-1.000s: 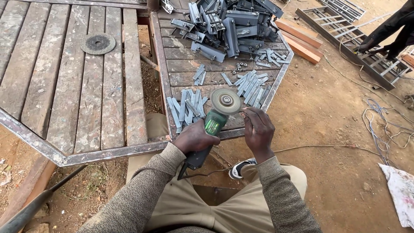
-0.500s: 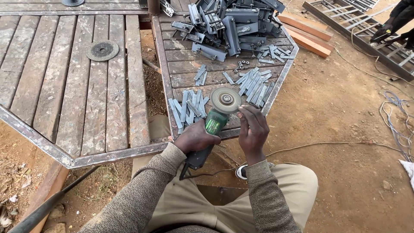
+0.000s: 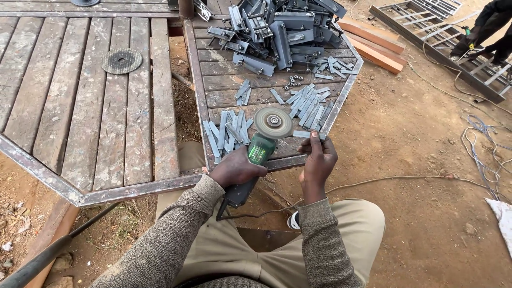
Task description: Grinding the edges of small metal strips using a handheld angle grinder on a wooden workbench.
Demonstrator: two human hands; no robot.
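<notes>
My left hand (image 3: 234,168) grips the body of a green angle grinder (image 3: 260,151), whose round grey disc (image 3: 273,122) faces up over the wooden platform. My right hand (image 3: 318,160) pinches a short flat metal strip (image 3: 309,135) by its edge, holding it just right of the disc and apart from it. Several similar grey strips (image 3: 226,133) lie fanned on the planks to the left of the grinder, and another bunch (image 3: 306,104) lies behind the disc.
A heap of grey metal brackets (image 3: 277,26) covers the platform's far end. A spare grinding disc (image 3: 122,60) rests on the left wooden deck (image 3: 64,106). Cables (image 3: 480,154) trail over the dirt at right. Another person's legs (image 3: 488,29) stand by a steel frame (image 3: 432,37).
My right hand has lifted a metal strip and now holds it level beside the disc. The view has shifted slightly; the grinder stays in my left hand.
</notes>
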